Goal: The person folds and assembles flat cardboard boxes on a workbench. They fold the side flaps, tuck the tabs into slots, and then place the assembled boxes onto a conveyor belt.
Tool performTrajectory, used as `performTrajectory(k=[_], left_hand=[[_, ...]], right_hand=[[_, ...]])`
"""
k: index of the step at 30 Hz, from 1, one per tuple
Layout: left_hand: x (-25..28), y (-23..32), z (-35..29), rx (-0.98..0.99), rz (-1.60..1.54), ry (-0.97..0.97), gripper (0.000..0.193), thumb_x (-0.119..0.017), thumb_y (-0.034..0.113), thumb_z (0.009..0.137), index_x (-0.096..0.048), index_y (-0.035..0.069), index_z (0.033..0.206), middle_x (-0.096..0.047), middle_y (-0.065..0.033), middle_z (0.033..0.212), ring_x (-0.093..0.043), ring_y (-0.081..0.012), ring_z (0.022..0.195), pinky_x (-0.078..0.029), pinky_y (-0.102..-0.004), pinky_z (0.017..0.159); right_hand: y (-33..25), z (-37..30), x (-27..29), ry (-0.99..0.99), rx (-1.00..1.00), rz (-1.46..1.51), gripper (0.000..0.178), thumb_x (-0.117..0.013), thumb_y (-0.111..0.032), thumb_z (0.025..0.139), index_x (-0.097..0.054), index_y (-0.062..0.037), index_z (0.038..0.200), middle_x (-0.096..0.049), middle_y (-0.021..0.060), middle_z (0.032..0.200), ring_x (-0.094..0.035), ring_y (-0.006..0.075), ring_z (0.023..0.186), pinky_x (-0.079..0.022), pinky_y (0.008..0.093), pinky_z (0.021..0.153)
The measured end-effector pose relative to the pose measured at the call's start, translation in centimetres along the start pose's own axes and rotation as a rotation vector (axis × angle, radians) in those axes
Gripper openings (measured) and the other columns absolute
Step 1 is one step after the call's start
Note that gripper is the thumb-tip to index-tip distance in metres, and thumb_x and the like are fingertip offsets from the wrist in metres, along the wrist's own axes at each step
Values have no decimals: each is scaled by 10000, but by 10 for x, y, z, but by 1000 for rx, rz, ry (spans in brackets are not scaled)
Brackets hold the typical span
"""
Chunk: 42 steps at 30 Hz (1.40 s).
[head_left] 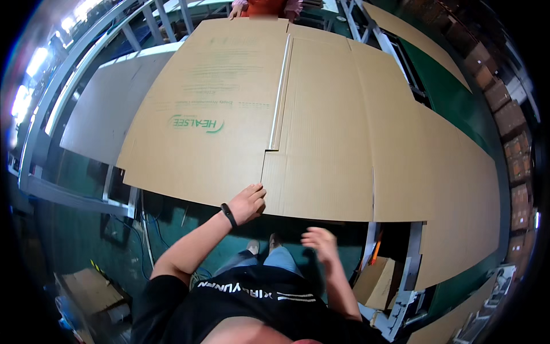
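A large flat brown cardboard sheet [326, 126] with green print on its left panel lies in front of me, its creases running away from me. My left hand [249, 204], with a black band at the wrist, rests on the sheet near its front edge. Its fingers are laid over the cardboard beside a narrow slit that leads to a long pale strip [279, 94]. Off the near edge, my right hand [322, 242] hangs in the air, fingers apart and holding nothing.
Across the sheet stands another person in a red apron [264, 8], one hand [236, 11] at its far edge. Metal rails [48, 103] rise at the left. Stacked cartons [510, 114] line the right. An opened carton [375, 281] sits below the sheet near a metal frame [409, 269].
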<state>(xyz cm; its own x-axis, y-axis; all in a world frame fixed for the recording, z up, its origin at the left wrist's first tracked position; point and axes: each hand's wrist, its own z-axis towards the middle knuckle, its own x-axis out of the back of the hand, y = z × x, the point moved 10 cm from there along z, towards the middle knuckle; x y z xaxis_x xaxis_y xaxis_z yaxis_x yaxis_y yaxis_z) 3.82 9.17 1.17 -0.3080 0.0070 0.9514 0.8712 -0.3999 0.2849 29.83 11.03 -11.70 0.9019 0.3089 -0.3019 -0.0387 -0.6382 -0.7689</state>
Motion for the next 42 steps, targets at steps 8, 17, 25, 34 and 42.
performTrajectory(k=[8, 17, 25, 34, 42], left_hand=[[27, -58, -15, -6, -10, 164, 168, -686, 99, 752, -579, 62, 876, -604, -127, 1098, -555, -333, 1145, -467, -400, 994], [23, -67, -37, -74, 43, 109, 155, -666, 144, 811, -581, 77, 922, -611, -111, 1130, -584, -315, 1136, -500, -402, 937], [33, -80, -37, -84, -107, 224, 190, -689, 121, 789, -576, 71, 933, -606, -122, 1132, -573, -335, 1142, -484, -417, 956], [35, -85, -40, -141, -202, 348, 211, -714, 113, 752, -599, 64, 923, -627, -109, 1109, -593, -320, 1103, -492, -410, 918], [36, -96, -48, -8, -303, 434, 194, -711, 94, 727, -605, 39, 880, -626, -129, 1077, -582, -312, 1117, -491, -399, 920]], right_hand=[[-129, 1, 406, 898, 450, 534, 389, -553, -329, 946, -548, -78, 1243, -601, 74, 1185, -564, 199, 1022, -494, 378, 825], [-285, -73, 396, 1101, 694, 236, 409, -636, -115, 880, -538, 117, 1202, -589, 209, 1175, -619, 302, 968, -543, 389, 829], [-416, -164, 28, 679, 1365, -467, 298, -597, 10, 846, -573, 79, 1135, -629, 172, 1100, -639, 227, 912, -537, 352, 799], [-185, 1, -285, -166, 1329, -1461, 423, -565, 87, 690, -565, 80, 1114, -519, 257, 1309, -496, 395, 1248, -386, 480, 1073], [-103, 68, -298, -282, 1241, -1788, 335, -544, -59, 789, -578, 83, 1090, -543, 270, 1257, -532, 399, 1182, -400, 471, 1056]])
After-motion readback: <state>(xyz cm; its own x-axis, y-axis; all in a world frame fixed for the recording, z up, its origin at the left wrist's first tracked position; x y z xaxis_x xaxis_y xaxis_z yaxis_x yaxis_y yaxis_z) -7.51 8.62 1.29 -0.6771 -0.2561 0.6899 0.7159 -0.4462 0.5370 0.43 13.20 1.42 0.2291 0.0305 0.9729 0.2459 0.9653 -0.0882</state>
